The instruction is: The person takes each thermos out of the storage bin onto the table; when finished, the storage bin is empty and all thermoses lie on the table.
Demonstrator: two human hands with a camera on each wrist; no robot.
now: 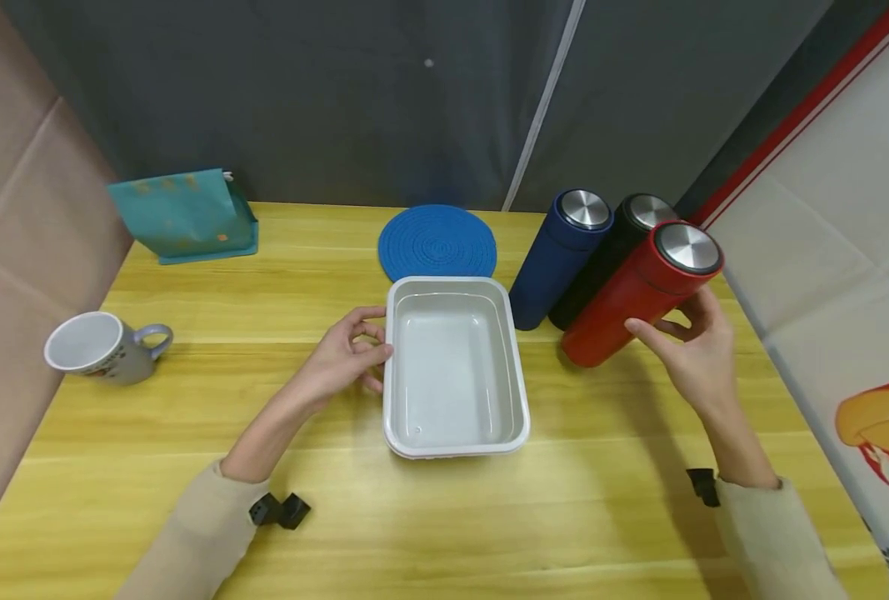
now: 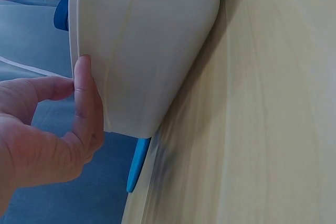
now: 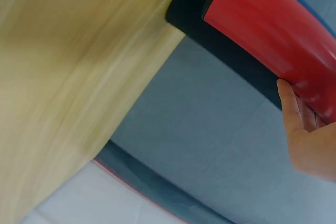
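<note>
A white rectangular plastic container (image 1: 451,367) sits mid-table. My left hand (image 1: 349,352) is at its left rim; in the left wrist view the thumb and fingers pinch the rim, with fingertips (image 2: 84,69) against the outer wall. On the right, my right hand (image 1: 695,354) holds a red thermos flask (image 1: 631,292) with a steel-topped lid, thumb on the near side and fingers round the far side. Just behind it stand a black thermos flask (image 1: 590,279) and a blue thermos flask (image 1: 552,262). The red flask partly hides the black one.
A round blue mat (image 1: 438,240) lies behind the container, partly covered by its far rim. At the back left stands a teal paper bag (image 1: 185,217); a white mug (image 1: 102,350) with a blue handle is at the left edge. Grey cloth (image 1: 302,100) hangs behind the table.
</note>
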